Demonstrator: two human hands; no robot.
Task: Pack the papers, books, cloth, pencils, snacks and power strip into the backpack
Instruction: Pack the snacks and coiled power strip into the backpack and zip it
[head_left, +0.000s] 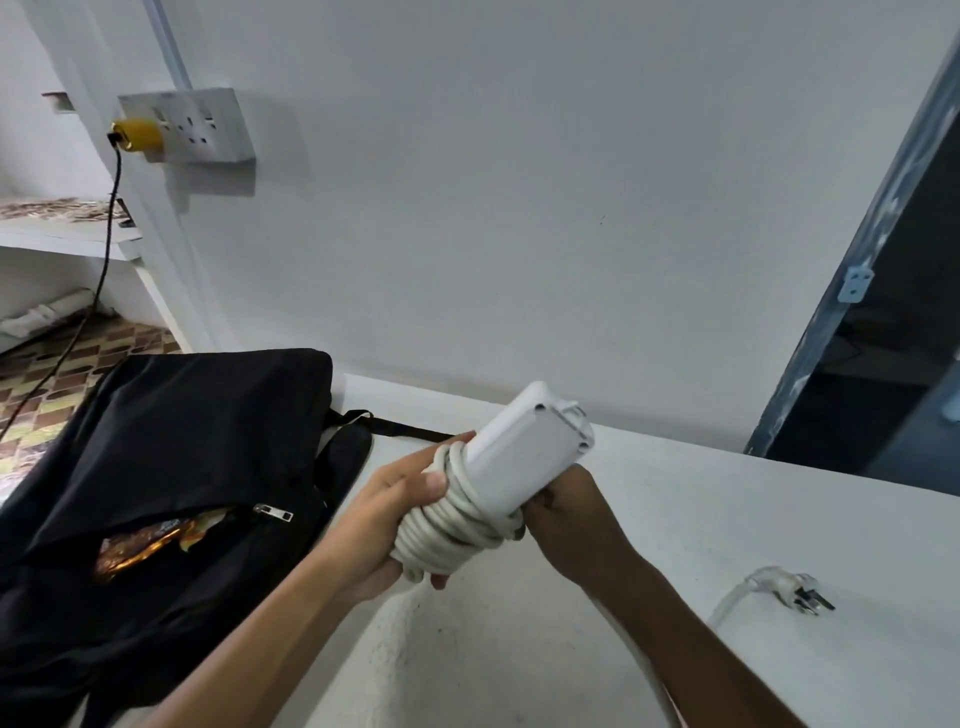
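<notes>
The power strip (530, 447) is held up just right of the backpack (156, 467), its cord (457, 525) coiled round its lower end, seemingly to make it compact for packing. The left hand (395, 519) is curled round the coils to keep them tight, while the right hand (566, 512) pinches the cord beside them. The plug (795, 592) lies loose on the white ledge (779, 519), further right; a snack wrapper (150, 545) shows through the backpack's open zip.

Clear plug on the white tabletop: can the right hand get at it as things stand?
Probably yes. The clear plug lies in the open on the white tabletop, nothing over it. But the right hand now grips the white power strip and would have to let go first.
</notes>
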